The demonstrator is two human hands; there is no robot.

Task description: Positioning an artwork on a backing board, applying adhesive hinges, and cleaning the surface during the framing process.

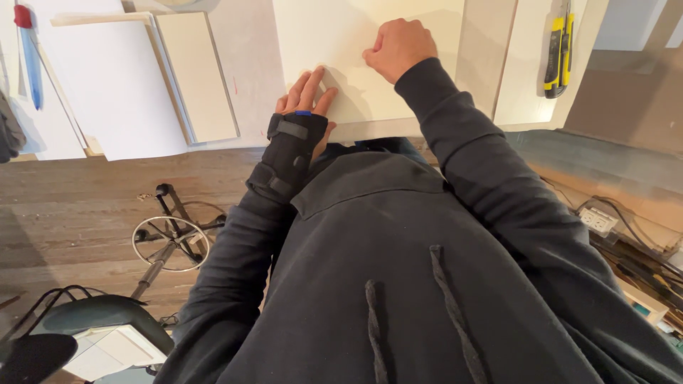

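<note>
Head view: I am looking straight down my own chest at a pale bench [491,64], with wooden floor below on the left.
Left hand: my left hand [306,99], in a black wrist brace [288,153], lies flat on the near edge of a white sheet [356,50]; its fingers [313,82] are spread apart and press down, gripping nothing.
Right hand: my right hand [398,46] rests on the same sheet, further in, its fingers curled together into a loose fist. I cannot tell whether something small is pinched inside it; nothing shows.
Sheet: it lies flat on the bench, directly ahead of me, its near edge at the bench front, held under both hands.
Knife: a yellow and black utility knife [558,50] lies on the bench, well apart to the right, untouched.
Other boards: a cream board [196,75] and a large white sheet [107,85] lie to the left; a blue pen with a red cap [28,57] sits at the far left.
Floor: a stool base with a metal ring [171,243] stands below left, a power strip [599,220] and cables at right.
Progress: I judge the sheet is placed and steadied; no cut, fold or mark shows on it yet, so the work on it looks barely begun.
</note>
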